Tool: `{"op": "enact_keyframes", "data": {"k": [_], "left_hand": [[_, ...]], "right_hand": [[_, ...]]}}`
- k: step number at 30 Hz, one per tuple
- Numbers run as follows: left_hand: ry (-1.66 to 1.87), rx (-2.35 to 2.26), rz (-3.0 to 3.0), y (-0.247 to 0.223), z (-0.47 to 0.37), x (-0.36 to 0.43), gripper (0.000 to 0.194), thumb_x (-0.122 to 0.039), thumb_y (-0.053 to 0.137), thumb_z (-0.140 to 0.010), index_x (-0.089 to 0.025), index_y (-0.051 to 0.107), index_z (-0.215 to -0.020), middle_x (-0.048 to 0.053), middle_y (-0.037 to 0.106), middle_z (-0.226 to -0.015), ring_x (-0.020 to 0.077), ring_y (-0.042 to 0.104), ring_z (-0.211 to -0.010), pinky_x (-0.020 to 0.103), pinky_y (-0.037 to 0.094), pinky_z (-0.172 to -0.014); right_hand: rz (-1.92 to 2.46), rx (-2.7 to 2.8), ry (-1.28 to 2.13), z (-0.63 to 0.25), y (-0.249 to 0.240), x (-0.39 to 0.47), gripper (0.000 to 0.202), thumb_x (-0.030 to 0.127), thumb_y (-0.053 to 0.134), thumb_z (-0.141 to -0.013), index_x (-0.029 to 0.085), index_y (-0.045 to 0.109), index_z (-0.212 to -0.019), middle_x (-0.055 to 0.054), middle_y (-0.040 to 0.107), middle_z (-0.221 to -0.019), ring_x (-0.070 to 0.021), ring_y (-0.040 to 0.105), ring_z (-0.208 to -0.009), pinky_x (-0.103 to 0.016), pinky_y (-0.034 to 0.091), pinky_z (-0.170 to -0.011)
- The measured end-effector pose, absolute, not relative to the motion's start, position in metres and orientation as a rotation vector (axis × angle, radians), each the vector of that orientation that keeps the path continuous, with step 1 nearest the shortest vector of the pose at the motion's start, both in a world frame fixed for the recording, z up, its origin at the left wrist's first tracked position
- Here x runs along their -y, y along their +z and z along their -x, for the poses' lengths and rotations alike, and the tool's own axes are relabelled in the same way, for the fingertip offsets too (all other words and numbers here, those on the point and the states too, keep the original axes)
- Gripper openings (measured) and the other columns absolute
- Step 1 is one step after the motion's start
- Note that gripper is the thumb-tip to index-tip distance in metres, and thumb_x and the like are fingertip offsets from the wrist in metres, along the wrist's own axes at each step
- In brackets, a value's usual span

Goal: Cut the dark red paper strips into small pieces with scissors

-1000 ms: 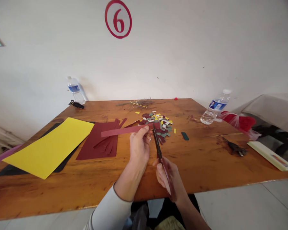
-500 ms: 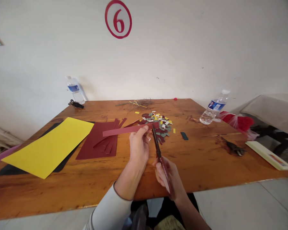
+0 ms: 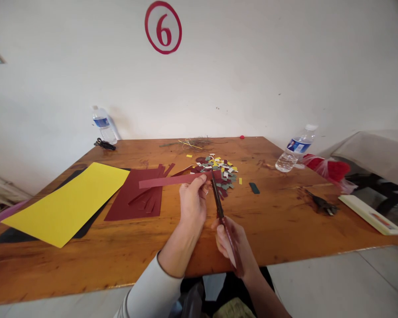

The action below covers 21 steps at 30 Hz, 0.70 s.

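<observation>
A: Largest first?
B: A wooden table (image 3: 132, 251). On its left part, a yellow sheet (image 3: 69, 203) over a black sheet (image 3: 93, 222); just beside these, a dark red sheet (image 3: 119, 205) with loose cut strips (image 3: 149, 206) on top.
A: Next?
B: Near the far left corner, a water bottle (image 3: 103, 127); toward the right, another bottle (image 3: 292, 154), tilted in view.
A: And the hands?
B: Firmly in the right hand (image 3: 243, 242), scissors (image 3: 220, 212), with blades at the right end of a red strip (image 3: 166, 181). Pinched in the left hand (image 3: 193, 201), that strip, with its left end over the dark red sheet.
A: Blades fully closed?
B: Cannot tell.
A: Smallest?
B: Behind the blades, a pile of paper bits (image 3: 224, 165); right of it, a dark green piece (image 3: 254, 188) and a lone yellow bit (image 3: 240, 181).
</observation>
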State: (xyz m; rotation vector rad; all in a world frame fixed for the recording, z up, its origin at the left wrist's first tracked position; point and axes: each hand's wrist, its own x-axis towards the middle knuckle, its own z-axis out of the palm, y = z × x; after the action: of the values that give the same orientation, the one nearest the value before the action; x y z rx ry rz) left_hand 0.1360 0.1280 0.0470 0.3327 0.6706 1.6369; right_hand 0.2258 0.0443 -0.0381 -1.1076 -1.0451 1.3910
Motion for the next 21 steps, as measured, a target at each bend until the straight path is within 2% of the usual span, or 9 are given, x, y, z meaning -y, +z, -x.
{"op": "enact_keyframes", "data": {"k": [6, 12, 21], "left_hand": [[1.638, -0.669, -0.350, 0.0458, -0.1359, -0.1282, 0.012, -0.014, 0.082, -0.054, -0.014, 0.070, -0.057, 0.000, 0.066, -0.058, 0.0089, 0.061, -0.054, 0.021, 0.048, -0.057], [1.636, -0.658, -0.353, 0.0436, -0.1356, -0.1294, 0.016, -0.013, 0.084, -0.057, -0.014, 0.069, -0.061, -0.001, 0.067, -0.062, 0.0090, 0.062, -0.055, 0.021, 0.049, -0.058], [1.650, -0.657, -0.399, 0.0463, -0.1328, -0.1292, 0.020, -0.015, 0.085, -0.060, -0.015, 0.065, -0.059, -0.002, 0.062, -0.057, 0.0097, 0.061, -0.052, 0.021, 0.047, -0.053]], "right_hand": [[1.117, 0.993, 1.396, -0.2239, -0.0396, -0.0470, 0.076, 0.094, 0.077, -0.062, 0.026, 0.044, -0.068, 0.014, 0.027, -0.050, -0.0030, 0.018, -0.040, -0.019, 0.017, -0.036], [1.115, 0.991, 1.405, -0.2252, -0.0432, -0.0476, 0.073, 0.090, 0.079, -0.064, 0.026, 0.045, -0.069, 0.015, 0.026, -0.050, -0.0031, 0.018, -0.039, -0.020, 0.017, -0.036], [1.122, 1.048, 1.382, -0.2254, -0.0349, -0.0454, 0.075, 0.095, 0.073, -0.067, 0.024, 0.048, -0.072, 0.013, 0.029, -0.051, -0.0040, 0.022, -0.041, -0.020, 0.017, -0.038]]}}
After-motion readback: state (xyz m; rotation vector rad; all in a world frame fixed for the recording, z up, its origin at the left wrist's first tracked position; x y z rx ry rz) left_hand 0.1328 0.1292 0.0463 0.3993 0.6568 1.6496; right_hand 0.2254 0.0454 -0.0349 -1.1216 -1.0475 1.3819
